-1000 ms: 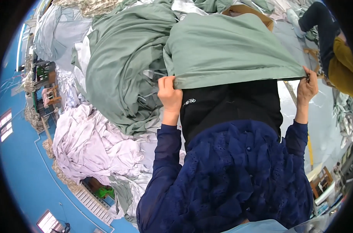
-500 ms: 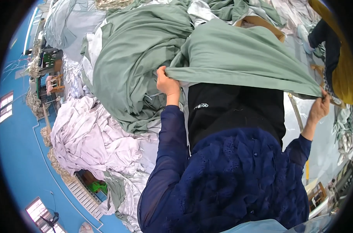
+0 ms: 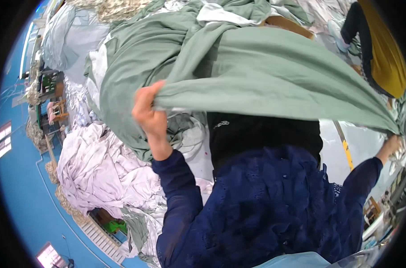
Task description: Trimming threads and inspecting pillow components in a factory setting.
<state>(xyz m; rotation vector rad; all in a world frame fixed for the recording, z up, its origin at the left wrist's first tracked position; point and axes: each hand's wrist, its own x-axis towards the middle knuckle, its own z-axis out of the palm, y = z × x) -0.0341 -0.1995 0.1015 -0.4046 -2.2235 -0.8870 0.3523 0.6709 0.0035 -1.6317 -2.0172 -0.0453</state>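
Observation:
A large sage-green cloth is stretched across in front of my body, its near edge pulled between both hands. My left hand, a little blurred, is closed on the hemmed edge at the left. Far out to the right, my right hand grips the other end of that edge, where the fabric bunches to a point. More of the green fabric lies heaped beyond and to the left of the cloth. Below the cloth's edge, a black apron shows at my waist over dark blue clothing.
Pale pink crumpled fabric is piled at the left. Light grey-blue cloth lies at the far left. A cardboard box edge shows at the back. Another person in mustard and dark clothing is at the far right.
Both hands have moved apart, the left one leftward and nearer, the right one rightward and nearer. The green cloth's edge is spread wider and lies closer to me.

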